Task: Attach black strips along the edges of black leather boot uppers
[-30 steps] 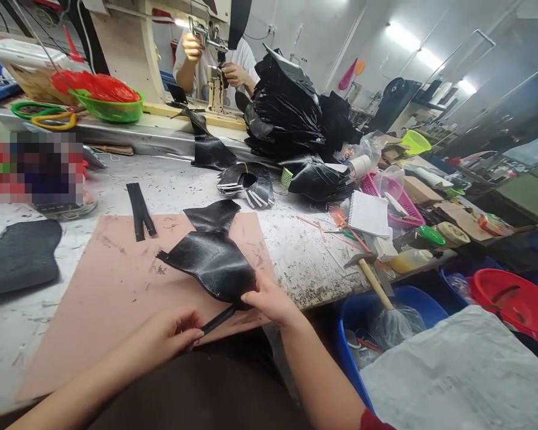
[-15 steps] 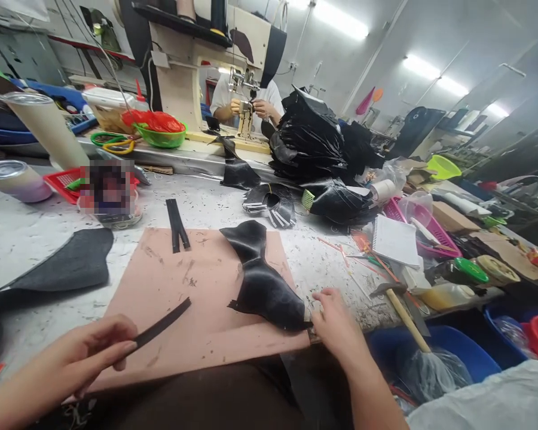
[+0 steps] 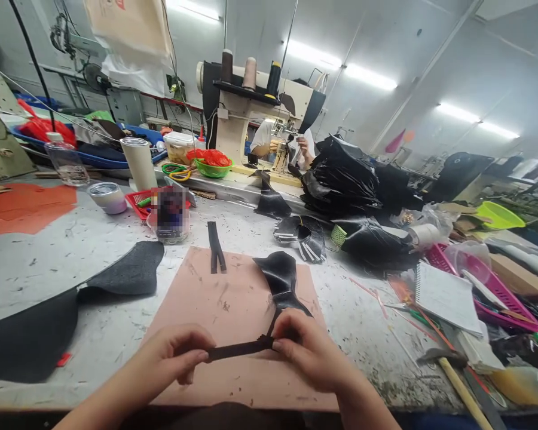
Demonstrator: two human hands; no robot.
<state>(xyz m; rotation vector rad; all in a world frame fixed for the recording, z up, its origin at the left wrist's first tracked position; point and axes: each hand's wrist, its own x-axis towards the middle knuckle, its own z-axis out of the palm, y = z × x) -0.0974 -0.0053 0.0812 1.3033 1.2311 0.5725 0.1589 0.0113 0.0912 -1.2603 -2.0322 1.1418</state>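
Hanging bag (image 3: pixel 130 30): red print, too small to read. Your left hand (image 3: pixel 177 352) is nearly closed, thumb and fingers pinching one end of a black strip (image 3: pixel 235 350). The strip spans between your hands, over the near half of the pink board (image 3: pixel 197 304). A shiny black piece (image 3: pixel 281 273) extends behind your right hand (image 3: pixel 302 346), which pinches the strip's other end; whether it also grips the piece, cannot tell. Notebook (image 3: pixel 446 295): page unreadable.

The only camera here sits on the head, facing forward and down from close above the hands (image 3: pixel 307 346), across the surface (image 3: pixel 363 310) toward the sewing machine (image 3: pixel 231 132).
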